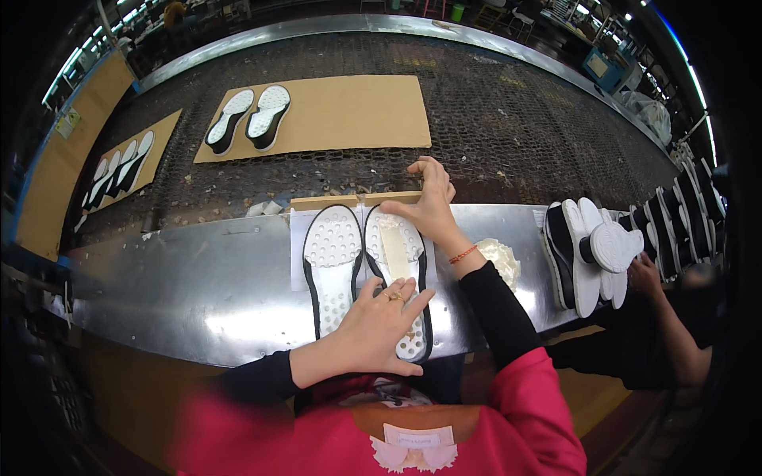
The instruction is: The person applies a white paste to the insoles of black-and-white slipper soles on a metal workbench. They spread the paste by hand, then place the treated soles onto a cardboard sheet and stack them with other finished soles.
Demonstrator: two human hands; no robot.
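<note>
Two shoe soles with white studded insides and black rims lie side by side on the metal table's edge, the left sole (pixel 332 242) and the right sole (pixel 409 230). A pale tape strip (pixel 394 250) runs lengthwise along the right sole's front half. My left hand (pixel 377 325) rests over the near part of the soles, its fingers spread and fingertips at the strip's near end. At the toe of the right sole, my right hand (pixel 429 202) has its thumb touching the toe and its fingers bent and apart from it. Under my left palm, part of the soles is hidden.
A wooden strip (pixel 317 202) lies beyond the toes. Crumpled pale film (pixel 498 262) sits by my right wrist. Soles are stacked (pixel 586 254) at right, near another person's hand (pixel 644 278). On the dark mesh conveyor (pixel 484 119), cardboard (pixel 349 111) carries two wedge soles (pixel 268 115).
</note>
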